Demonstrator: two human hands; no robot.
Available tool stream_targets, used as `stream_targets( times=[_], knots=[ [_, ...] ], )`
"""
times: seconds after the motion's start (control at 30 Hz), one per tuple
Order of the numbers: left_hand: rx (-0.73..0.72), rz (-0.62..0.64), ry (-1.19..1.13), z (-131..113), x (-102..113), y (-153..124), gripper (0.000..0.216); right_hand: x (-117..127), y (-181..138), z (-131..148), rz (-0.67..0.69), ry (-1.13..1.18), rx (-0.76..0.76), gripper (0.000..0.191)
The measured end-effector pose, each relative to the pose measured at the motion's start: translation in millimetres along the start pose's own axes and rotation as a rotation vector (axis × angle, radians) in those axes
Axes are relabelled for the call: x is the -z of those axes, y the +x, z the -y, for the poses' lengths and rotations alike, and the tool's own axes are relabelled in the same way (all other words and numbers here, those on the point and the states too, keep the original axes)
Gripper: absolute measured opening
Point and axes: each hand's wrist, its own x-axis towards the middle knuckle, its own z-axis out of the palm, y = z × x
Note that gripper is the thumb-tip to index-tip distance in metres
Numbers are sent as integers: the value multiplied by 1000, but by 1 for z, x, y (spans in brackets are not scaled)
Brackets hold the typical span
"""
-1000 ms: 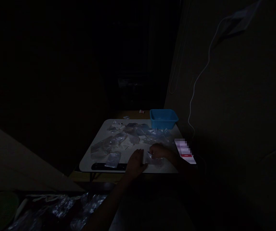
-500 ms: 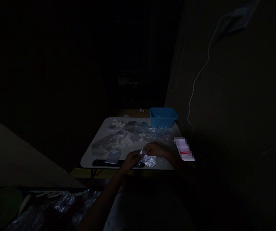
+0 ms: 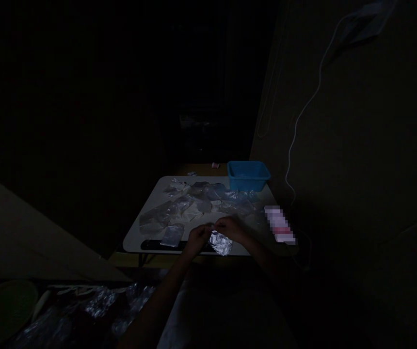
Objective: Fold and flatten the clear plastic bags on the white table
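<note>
Over the front edge of a white table (image 3: pixel 146 213), my left hand (image 3: pixel 198 238) and my right hand (image 3: pixel 229 228) meet with fingers pinched. Between them a small shiny clear plastic bag (image 3: pixel 221 243) hangs by its upper edge, its lower part crinkled and bright. Both hands are closed on that edge. To the left of my left hand, a flat clear plastic packet (image 3: pixel 172 235) lies across a long black slot (image 3: pixel 151 245) in the tabletop. Loose clear plastic bags (image 3: pixel 161 216) are spread over the table beyond my hands. Dim light hides the fingertips' detail.
A blue plastic basin (image 3: pixel 248 183) stands at the table's back right corner. A phone-like blurred bright object (image 3: pixel 279 225) lies at the right edge. A white cable (image 3: pixel 296 126) runs down the right wall. A green basin (image 3: pixel 7 308) and crumpled plastic (image 3: pixel 101 301) are at lower left.
My hands have come closer together along the bag's upper edge. The bag has swung from lying out to the right to hanging down below my fingers. The view has shifted slightly.
</note>
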Motion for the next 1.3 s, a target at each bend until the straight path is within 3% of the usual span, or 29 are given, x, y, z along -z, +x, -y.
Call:
stream_targets(
  times=[0.27, 0.5, 0.63, 0.77, 0.9, 1.0, 1.17, 1.3],
  knots=[
    [31, -199, -23, -1, 3, -3, 24, 8, -4, -5, 3, -32, -39, 11],
    [53, -255, 25, 0, 3, -4, 28, 8, -6, -5, -41, -80, -15, 15],
    [55, -229, 5, 0, 3, -2, 33, 5, -6, -5, -56, -156, -15, 18],
    [-17, -175, 124, -13, 0, 15, 28, 19, -4, -7, -127, -189, -13, 14],
    [-116, -103, 285, -33, -4, 35, 20, 41, -10, -5, -260, -264, 10, 13],
    [-170, -31, 351, -38, -8, 34, 22, 48, -23, -4, -389, -431, 58, 13],
    [-49, 29, 2, -24, -21, 11, 49, 31, -50, -9, -456, -497, 126, 18],
    [-53, 20, -156, -24, -21, 11, 43, 21, -61, -11, -457, -523, 223, 22]
  ],
)
